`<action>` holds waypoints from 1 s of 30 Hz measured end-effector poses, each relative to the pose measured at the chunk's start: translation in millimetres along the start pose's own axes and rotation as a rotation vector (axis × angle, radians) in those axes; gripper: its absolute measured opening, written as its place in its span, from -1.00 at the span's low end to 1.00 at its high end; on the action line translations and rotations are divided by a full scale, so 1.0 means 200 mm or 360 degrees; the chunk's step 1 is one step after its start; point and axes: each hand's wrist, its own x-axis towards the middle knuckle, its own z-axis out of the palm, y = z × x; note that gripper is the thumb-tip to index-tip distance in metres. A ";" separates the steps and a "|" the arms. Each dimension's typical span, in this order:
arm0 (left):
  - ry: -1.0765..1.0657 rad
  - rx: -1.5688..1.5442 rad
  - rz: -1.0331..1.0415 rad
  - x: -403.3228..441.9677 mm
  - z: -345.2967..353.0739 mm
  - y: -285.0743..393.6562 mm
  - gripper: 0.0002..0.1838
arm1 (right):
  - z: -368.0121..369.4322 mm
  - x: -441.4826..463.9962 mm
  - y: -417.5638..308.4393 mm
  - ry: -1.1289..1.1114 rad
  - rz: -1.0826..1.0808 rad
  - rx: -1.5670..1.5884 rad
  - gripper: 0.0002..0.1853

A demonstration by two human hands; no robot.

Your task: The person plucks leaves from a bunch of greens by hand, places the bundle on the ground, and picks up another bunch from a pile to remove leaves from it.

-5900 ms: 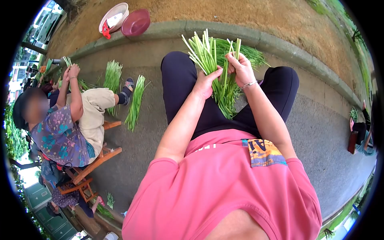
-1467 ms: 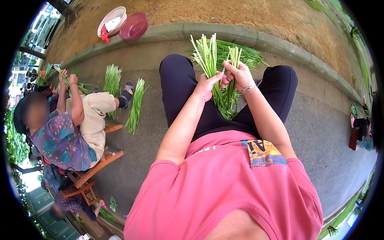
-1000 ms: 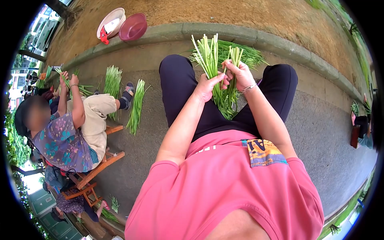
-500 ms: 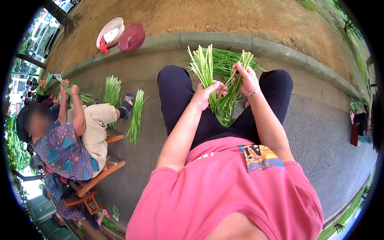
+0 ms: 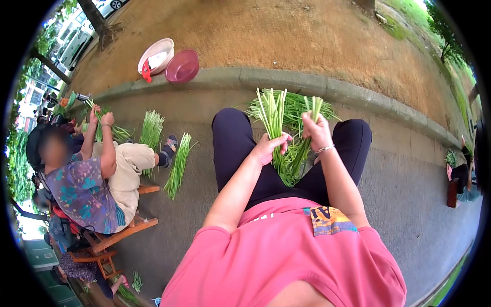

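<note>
Green stalks, seemingly mid-parting: left hand, fingers round one bunch; right hand gripping another; next move wants steady grips!

Diffuse daylight, soft shadows, white glare at left, curb bowed by fisheye distortion

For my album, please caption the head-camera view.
Left-hand fingers and right-hand fingers each grip long, thin, green stalks between dark-trousered legs.
</note>
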 end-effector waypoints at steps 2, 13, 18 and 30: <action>-0.0159 0.0006 0.0033 0.00 0.00 0.00 -0.73 | 0.09 -0.02 -0.02 -0.0071 0.0074 0.0004 -0.80; -0.0280 0.0004 -0.0030 0.00 0.02 0.01 -0.67 | 0.09 -0.04 0.03 -0.0134 0.0041 0.0029 -0.90; -0.0119 -0.0068 -0.0031 0.00 0.02 0.01 -0.62 | 0.11 -0.06 -0.01 -0.0144 0.0003 0.0047 -0.86; -0.0067 0.0037 0.0018 0.02 0.01 0.01 -0.69 | -0.02 0.02 -0.07 0.0064 -0.0222 0.0142 -0.88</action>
